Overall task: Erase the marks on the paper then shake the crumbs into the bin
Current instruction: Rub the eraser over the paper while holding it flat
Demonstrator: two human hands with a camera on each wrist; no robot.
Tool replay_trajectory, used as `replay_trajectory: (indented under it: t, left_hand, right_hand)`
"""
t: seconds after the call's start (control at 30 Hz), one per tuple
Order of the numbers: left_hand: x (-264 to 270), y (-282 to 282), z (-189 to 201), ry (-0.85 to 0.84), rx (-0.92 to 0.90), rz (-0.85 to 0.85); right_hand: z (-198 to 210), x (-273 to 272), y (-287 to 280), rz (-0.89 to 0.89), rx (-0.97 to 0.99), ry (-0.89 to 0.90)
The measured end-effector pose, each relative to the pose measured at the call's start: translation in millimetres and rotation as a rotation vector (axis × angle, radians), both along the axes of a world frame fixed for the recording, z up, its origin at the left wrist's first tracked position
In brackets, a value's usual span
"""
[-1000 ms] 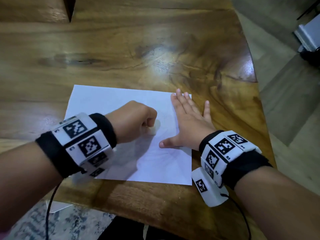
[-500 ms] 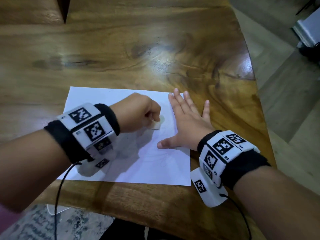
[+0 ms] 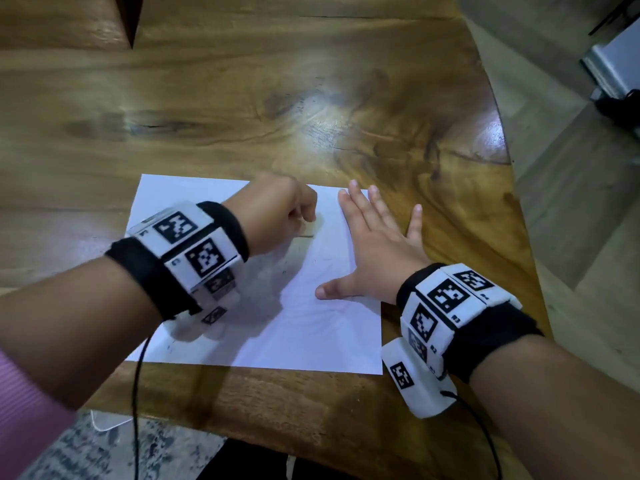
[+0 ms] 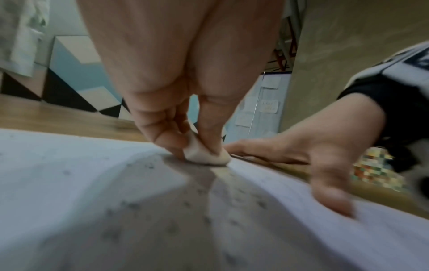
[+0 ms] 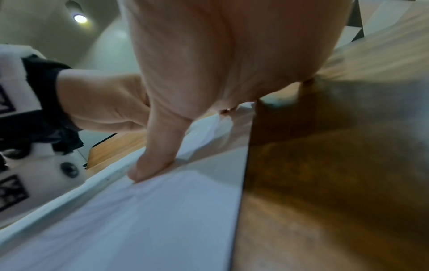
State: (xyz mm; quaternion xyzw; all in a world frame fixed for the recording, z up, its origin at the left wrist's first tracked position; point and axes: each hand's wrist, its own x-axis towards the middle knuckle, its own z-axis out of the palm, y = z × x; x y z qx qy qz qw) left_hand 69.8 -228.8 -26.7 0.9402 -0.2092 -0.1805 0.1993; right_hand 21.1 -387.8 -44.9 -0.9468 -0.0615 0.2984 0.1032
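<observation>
Wooden table [image 3: 346, 98] carries the paper [image 3: 294, 334]; the left hand [image 4: 176, 117] pinches the eraser [image 4: 206, 155] near its far edge, the right hand [image 3: 374, 251] lies flat on its right side. Better short, light strokes, so the paper does not crease.

Worktop [image 3: 311, 98]: glossy, dark-grained wood with a curved right edge. Floor [image 3: 571, 209]: grey-green large tiles to the right. Patterned rug [image 3: 79, 452]: below the near edge. Wall panel [image 4: 76, 73]: geometric blue, white and black. Ceiling light [image 5: 80, 18]: 1 round recessed lamp, lit.
</observation>
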Motion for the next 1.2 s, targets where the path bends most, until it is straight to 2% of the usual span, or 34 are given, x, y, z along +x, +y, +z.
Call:
replay_trajectory:
  t: [0.17, 0.23, 0.33, 0.4, 0.47, 0.6, 0.77, 0.83, 0.97, 1.03, 1.13, 1.2]
  left_hand:
    - [-27.0, 11.1, 3.3, 0.186, 0.058, -0.170]
    - [-16.1, 4.0, 5.4, 0.121, 0.026, -0.130]
    - [14.5, -18.5, 8.2, -0.011, -0.052, 0.077]
    - [22.5, -30.8, 7.2, -0.038, -0.037, 0.137]
    - [15.0, -31.2, 6.1, -0.002, -0.034, 0.123]
    - [-4.7, -18.8, 3.7, 0.119, 0.043, -0.101]
    - [14.9, -29.6, 5.0, -0.068, -0.022, 0.067]
    - [9.0, -25.5, 2.9, -0.041, -0.034, 0.015]
    - [-17.9, -10.2, -1.5, 0.083, 0.028, -0.221]
    - [-12.2, -14.7, 0.1, 0.068, 0.003, -0.172]
    - [8.5, -30.3, 3.8, -0.029, -0.041, -0.001]
    - [10.4, -32.5, 4.9, -0.043, -0.020, 0.006]
  right_hand:
    - [-1.3, -1.1, 0.3, -0.003, 0.001, -0.004]
    - [-0.2, -0.8, 0.7, -0.002, -0.003, 0.001]
    - [0.4, -0.5, 0.1, 0.002, -0.008, -0.002]
    - [0.7, -0.3, -0.4, 0.005, -0.008, -0.002]
    - [0.1, -0.2, -0.6, 0.002, 0.001, -0.003]
    - [-0.8, -1.1, -0.6, -0.003, 0.003, -0.008]
    - [-1.2, -0.8, -1.4, 0.000, 0.001, -0.014]
    - [-1.1, -0.3, -0.9, 0.001, 0.004, -0.013]
    - [-1.0, -0.4, -0.8, -0.006, 0.015, -0.006]
    - [-0.3, -0.5, -0.6, -0.003, 0.018, -0.009]
    - [0.2, -1.3, -0.9, 0.008, 0.006, -0.018]
    - [0.5, -1.0, -1.1, 0.009, 0.004, -0.018]
